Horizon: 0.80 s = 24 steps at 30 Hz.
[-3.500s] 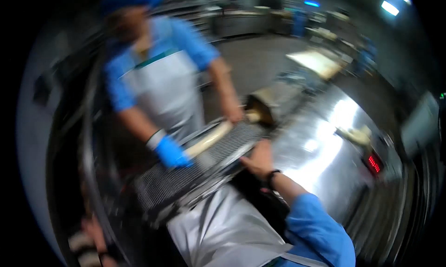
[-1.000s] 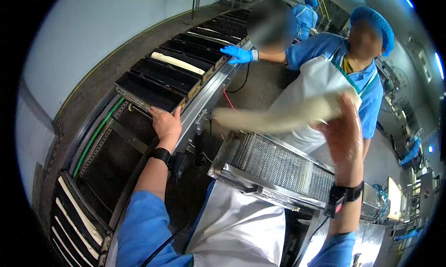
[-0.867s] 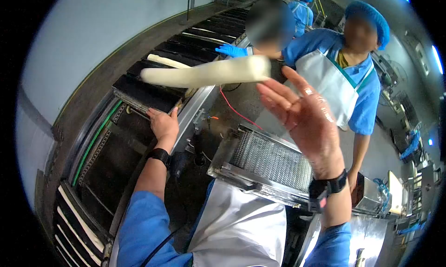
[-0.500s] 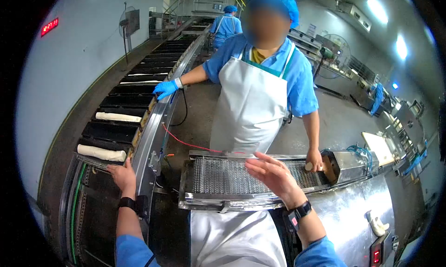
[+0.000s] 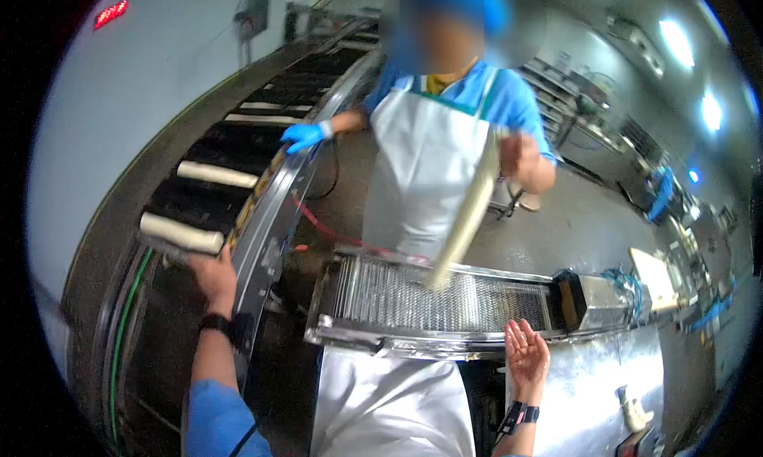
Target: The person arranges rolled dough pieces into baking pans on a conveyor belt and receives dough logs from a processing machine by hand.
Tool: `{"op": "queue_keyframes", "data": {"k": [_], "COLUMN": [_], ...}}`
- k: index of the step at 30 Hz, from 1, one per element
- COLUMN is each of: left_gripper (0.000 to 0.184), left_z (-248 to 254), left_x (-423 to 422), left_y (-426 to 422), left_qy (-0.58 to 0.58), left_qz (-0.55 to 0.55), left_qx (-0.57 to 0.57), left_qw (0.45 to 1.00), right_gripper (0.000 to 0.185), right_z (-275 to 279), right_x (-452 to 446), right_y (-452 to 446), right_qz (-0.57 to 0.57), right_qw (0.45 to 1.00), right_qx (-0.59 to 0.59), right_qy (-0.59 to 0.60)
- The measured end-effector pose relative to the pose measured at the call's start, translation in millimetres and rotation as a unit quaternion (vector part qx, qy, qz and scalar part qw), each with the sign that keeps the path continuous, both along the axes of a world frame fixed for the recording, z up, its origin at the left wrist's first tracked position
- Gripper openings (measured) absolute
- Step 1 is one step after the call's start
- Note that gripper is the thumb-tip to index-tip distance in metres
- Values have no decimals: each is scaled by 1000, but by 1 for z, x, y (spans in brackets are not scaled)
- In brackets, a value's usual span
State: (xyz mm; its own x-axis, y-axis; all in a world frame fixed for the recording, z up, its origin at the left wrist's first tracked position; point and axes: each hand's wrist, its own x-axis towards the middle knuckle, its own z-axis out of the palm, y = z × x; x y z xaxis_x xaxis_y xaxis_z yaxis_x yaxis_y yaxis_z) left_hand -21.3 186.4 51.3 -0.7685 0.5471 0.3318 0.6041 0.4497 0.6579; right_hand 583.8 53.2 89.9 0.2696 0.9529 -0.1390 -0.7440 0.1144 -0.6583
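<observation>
My left hand is at the near edge of the closest black tin on the conveyor line, thumb and fingers spread, the fingertips blurred. Just beyond them a pale dough log lies in that tin; whether my hand touches the dough I cannot tell. My right hand is open, palm turned up and holding nothing, by the near edge of the wire-mesh belt. Across that belt a co-worker's bare hand dangles another long dough log, blurred by motion. The co-worker's blue-gloved hand rests on the conveyor rail.
Further along the line of black tins lie more dough logs, one of them a second log close by. A metal rail edges the line. A steel surface at right bears a pale lump. A metal housing caps the mesh belt.
My right hand has moved right and down from above the mesh belt, palm now up. The co-worker has lifted a dough log off the belt's right end. My left hand stays by the nearest tin.
</observation>
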Motion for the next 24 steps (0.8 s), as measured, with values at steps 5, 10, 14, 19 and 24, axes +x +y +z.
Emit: {"op": "queue_keyframes", "data": {"k": [5,10,14,19,24], "left_gripper": [96,97,98,98,99], "left_z": [-17,11,10,15,13], "left_x": [5,13,8,14,9], "left_y": [21,8,11,9,13], "left_qy": [81,8,3,-19,-14], "left_qz": [40,29,27,19,29], "left_qx": [-95,-92,-99,-112,-131], "left_qw": [991,995,995,993,991], "right_gripper": [54,53,51,48,45], "right_z": [-20,-18,-15,-22,-24], "right_x": [-1,0,-14,-28,-32], "right_y": [4,2,6,11,17], "right_qz": [20,41,36,60,52], "right_qw": [1000,999,999,998,997], "right_qx": [12,4,-5,-23,-40], "right_qy": [-1,-4,-16,-10,25]}}
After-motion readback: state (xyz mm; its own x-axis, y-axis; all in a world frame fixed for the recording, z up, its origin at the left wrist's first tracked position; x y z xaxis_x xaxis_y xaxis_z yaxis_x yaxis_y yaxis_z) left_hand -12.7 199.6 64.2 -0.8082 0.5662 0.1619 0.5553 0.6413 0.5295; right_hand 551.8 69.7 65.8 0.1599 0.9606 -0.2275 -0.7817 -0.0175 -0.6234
